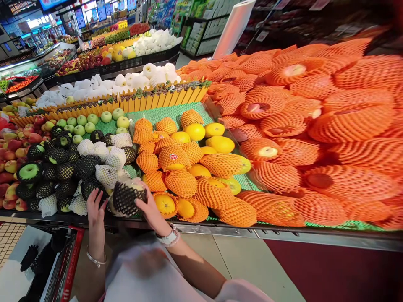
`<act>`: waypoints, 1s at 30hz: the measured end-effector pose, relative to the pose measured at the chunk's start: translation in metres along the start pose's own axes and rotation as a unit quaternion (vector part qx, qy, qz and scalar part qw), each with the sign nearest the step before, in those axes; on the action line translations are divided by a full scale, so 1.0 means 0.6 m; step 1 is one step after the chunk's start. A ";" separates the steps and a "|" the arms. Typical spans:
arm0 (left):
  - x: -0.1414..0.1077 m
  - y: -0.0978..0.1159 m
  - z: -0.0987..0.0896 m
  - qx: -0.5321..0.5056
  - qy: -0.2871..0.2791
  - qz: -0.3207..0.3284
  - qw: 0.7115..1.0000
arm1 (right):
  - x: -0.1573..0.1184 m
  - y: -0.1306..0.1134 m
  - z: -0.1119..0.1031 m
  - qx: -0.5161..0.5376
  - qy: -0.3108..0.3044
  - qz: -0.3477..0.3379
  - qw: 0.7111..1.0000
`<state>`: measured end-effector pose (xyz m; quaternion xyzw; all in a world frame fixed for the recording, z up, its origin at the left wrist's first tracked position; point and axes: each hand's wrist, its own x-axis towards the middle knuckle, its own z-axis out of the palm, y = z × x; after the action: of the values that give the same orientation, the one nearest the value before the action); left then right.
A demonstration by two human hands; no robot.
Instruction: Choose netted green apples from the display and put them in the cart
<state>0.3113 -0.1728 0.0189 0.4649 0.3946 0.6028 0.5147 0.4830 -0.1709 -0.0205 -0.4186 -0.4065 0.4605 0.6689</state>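
A round fruit in a black foam net [127, 199] is at the front edge of the fruit stand. My right hand [150, 207] holds it from the right, thumb on its front and fingers behind. My left hand [96, 212] is to the left of it, upright with the fingers apart and nothing in them. Around them lie fruits in black nets [90, 167], pears in white nets [107, 175] and yellow melons in orange nets [181, 183].
Large fruits in orange-red nets [315, 167] fill the right side. Apples [15, 155] and green apples [81, 120] lie at left. A yellow picket divider [163, 97] runs behind. A red-handled cart [71, 264] stands at lower left beside the metal stand edge [220, 230].
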 end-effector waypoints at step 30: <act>-0.010 -0.096 0.054 -0.096 0.113 -0.257 0.955 | -0.011 -0.005 0.031 -0.248 -0.050 -0.255 0.933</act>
<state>0.3574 -0.1695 -0.0286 0.2251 0.4967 0.5337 0.6464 0.4648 -0.1744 -0.0131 -0.4299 -0.6336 0.1799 0.6175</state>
